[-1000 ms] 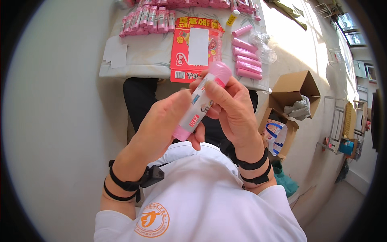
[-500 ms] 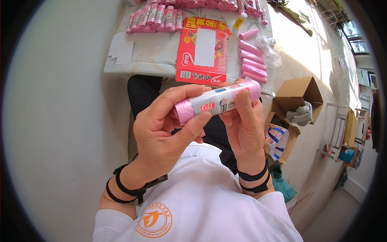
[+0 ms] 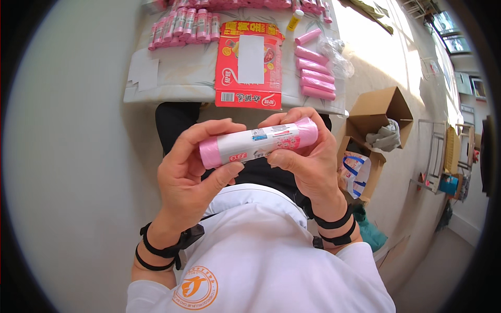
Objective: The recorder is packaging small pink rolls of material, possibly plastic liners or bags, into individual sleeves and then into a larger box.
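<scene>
Between my two hands is a roll of pink plastic bags (image 3: 261, 140) with a white printed paper label wrapped round its middle. My left hand (image 3: 194, 161) grips its left end, thumb below and fingers above. At the other end my right hand (image 3: 308, 154) holds it, the thumb pressing on the label's lower edge. The roll lies nearly level above my lap, its right end slightly higher. Beyond it on the table, a flattened red carton (image 3: 222, 57) carries a stack of white paper labels (image 3: 251, 58). Several unlabelled pink rolls (image 3: 315, 74) lie to its right.
Labelled pink rolls (image 3: 185, 26) are piled at the table's far side. White paper pieces (image 3: 143, 72) lie at the table's left, near a yellow bottle (image 3: 295, 21) farther right. Clear plastic film (image 3: 336, 55) is at the right edge. Open cardboard boxes (image 3: 381, 112) stand on the floor.
The roll has moved left and turned closer to level, showing more of another part of its label. My right thumb has shifted down to the label's lower edge. The view has shifted slightly.
</scene>
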A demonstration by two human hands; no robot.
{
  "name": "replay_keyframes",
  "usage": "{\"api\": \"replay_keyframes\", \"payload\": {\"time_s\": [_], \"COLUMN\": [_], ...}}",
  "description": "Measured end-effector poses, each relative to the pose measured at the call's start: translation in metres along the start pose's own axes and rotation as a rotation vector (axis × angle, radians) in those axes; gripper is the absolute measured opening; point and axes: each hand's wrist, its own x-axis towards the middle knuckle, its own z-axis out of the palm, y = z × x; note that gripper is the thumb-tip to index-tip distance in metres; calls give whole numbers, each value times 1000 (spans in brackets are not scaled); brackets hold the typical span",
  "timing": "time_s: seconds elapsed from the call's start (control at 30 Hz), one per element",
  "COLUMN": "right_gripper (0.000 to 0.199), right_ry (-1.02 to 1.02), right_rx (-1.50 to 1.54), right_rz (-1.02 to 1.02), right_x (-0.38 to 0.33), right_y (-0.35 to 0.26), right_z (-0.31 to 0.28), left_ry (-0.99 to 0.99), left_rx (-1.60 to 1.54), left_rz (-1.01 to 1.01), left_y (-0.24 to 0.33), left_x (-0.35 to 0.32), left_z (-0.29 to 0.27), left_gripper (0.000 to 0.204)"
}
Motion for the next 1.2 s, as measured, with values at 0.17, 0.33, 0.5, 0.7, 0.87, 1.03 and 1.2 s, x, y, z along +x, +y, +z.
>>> {"api": "replay_keyframes", "payload": {"time_s": [0.17,0.33,0.5,0.7,0.87,1.03,1.2], "right_gripper": [43,40,34,27,31,31,25], "right_ry": [-33,-3,-3,-39,-91,-69,-197], "right_rx": [-26,-64,-263,-295,-542,-688,-266], "right_rz": [-27,28,52,238,133,198,420], "right_x": [1,0,0,2,1,3,2], "right_y": [4,3,1,-10,-2,-5,-15], "right_z": [-7,-11,-12,-18,-20,-19,-28], "left_ry": [-29,-45,-41,-64,-67,-235,-319], "left_rx": [-37,-25,26,-124,-134,160,-24], "left_rz": [-24,-52,12,-289,-347,-489,-572], "left_y": [-6,-8,-14,-15,-12,-18,-16], "left_x": [4,5,5,4,8,11,10], "left_z": [-3,-4,-5,-19,-8,-13,-27], "left_gripper": [45,45,38,26,27,36,36]}}
